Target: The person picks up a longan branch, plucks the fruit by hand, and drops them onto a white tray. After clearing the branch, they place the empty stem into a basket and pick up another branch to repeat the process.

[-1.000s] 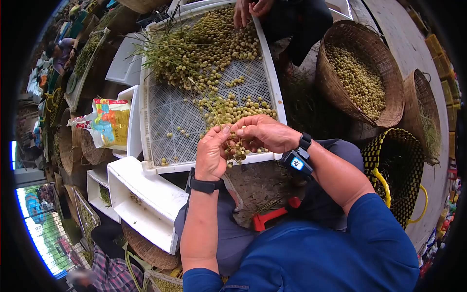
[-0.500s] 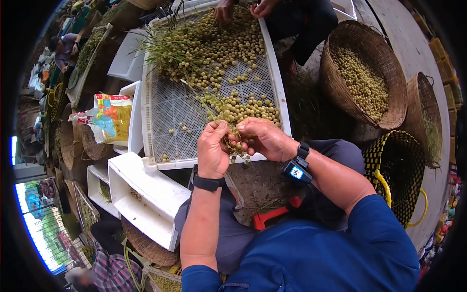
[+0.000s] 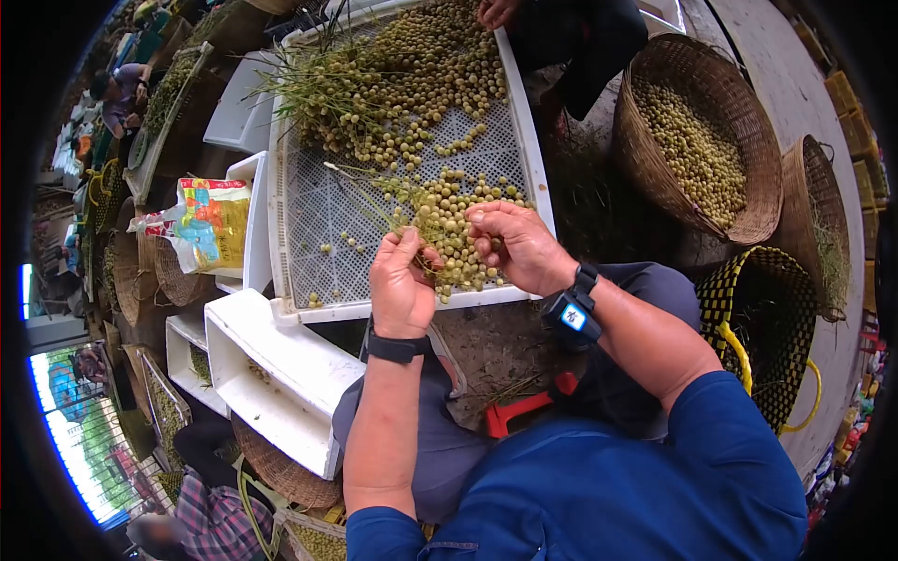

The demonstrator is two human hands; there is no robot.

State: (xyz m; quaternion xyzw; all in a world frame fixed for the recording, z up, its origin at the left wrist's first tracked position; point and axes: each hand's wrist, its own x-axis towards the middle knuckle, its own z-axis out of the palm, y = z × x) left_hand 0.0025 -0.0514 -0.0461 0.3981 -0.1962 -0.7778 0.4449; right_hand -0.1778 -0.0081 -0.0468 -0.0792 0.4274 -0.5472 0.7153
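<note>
My left hand (image 3: 403, 285) is closed around the stems of a sprig of small round yellow-green fruits (image 3: 449, 245), at the near edge of a white perforated tray (image 3: 332, 201). Its long stalk points up and left over the tray. My right hand (image 3: 524, 245) is just right of the sprig, fingers curled and thumb pressed in. Whatever its fingertips hold is hidden. Loose fruits lie beneath and beyond both hands. Farther up the tray is a large heap of stemmed fruit bunches (image 3: 346, 117).
A co-worker's hand (image 3: 496, 11) rests at the tray's far edge. Right of the tray are a wicker basket (image 3: 762, 178) with loose fruits and a black-yellow woven basket (image 3: 776, 351). A white foam box (image 3: 281, 374) and a colourful plastic bag (image 3: 215, 224) are on the left.
My right hand has moved up and slightly right, away from my left hand, exposing more of the fruits between them. One of the co-worker's hands has left the heap.
</note>
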